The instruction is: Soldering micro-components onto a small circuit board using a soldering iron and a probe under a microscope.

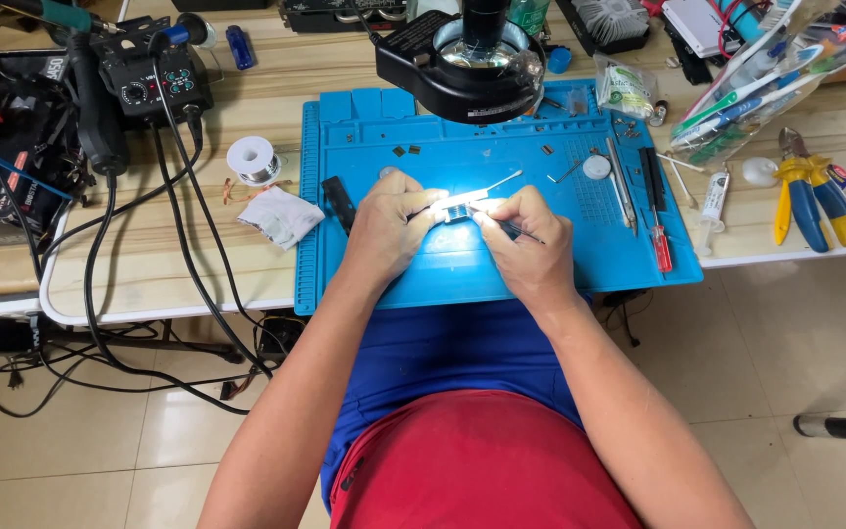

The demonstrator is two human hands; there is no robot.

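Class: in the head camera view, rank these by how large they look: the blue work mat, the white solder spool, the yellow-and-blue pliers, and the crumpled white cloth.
1. Blue rubber work mat
2. Yellow-and-blue-handled pliers
3. Crumpled white cloth, close to the pliers in size, so this order is unsure
4. Round white solder spool

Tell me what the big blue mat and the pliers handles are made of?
The blue mat looks like soft rubber or silicone: dull, no shine, with moulded little pockets along its top edge. The pliers seem to have plastic or rubber sleeves, yellow and blue, smooth and a bit glossy, over grey metal near the hinge. I can't tell for sure by sight.
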